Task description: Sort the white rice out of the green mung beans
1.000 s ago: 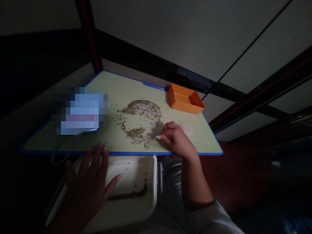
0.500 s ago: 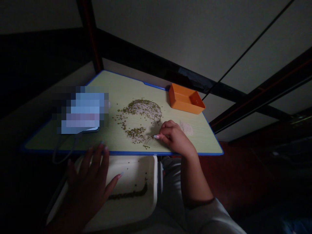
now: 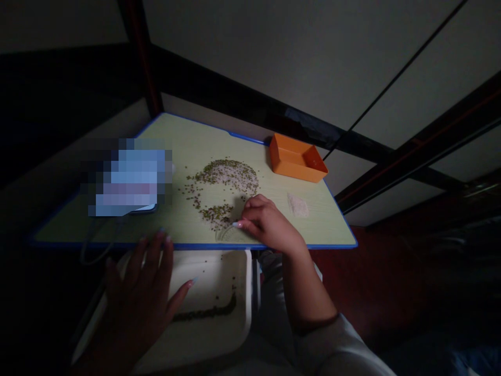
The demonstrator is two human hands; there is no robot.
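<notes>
My right hand point(image 3: 270, 227) rests on a pale green table point(image 3: 188, 141) near its front edge, fingers curled and pinched on a thin clear curved piece point(image 3: 226, 233). Just beyond its fingertips lies a small heap of green beans point(image 3: 215, 213). Farther back is a wider ring of beans mixed with white grains point(image 3: 230, 175). My left hand point(image 3: 141, 297) lies flat with fingers spread on the left rim of a white tray point(image 3: 235, 324) held under the table's front edge. A line of green beans point(image 3: 207, 312) lies in that tray.
An orange box point(image 3: 297, 158) stands at the table's back right corner. A small patch of white grains point(image 3: 298, 204) lies to the right of my right hand. A blurred-out bluish object point(image 3: 127, 180) sits at the left, with a cable point(image 3: 90, 253) hanging over the edge.
My right hand has slid left and toward the front edge with the clear piece, closing on the small bean heap. My left hand and the tray have stayed put.
</notes>
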